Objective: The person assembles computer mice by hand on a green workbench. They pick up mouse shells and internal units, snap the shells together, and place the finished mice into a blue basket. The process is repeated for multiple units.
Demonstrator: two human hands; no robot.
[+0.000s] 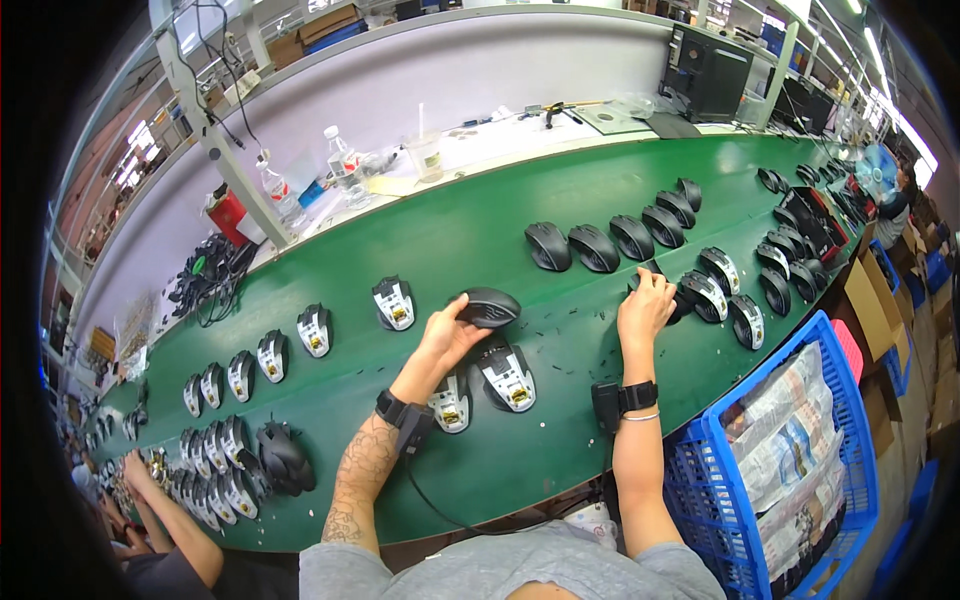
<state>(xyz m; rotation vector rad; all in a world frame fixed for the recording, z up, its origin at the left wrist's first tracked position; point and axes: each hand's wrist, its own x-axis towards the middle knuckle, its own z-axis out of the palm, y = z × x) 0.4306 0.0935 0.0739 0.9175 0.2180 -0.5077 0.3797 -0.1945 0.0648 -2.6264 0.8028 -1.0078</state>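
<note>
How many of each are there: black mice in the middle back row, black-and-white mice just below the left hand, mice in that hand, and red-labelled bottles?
Black mice in the middle back row: 6
Black-and-white mice just below the left hand: 2
Black mouse in that hand: 1
Red-labelled bottles: 2
Total: 11

Two bottles [345, 170] and a cup [428, 160] stand on the white ledge [480, 152]
</note>
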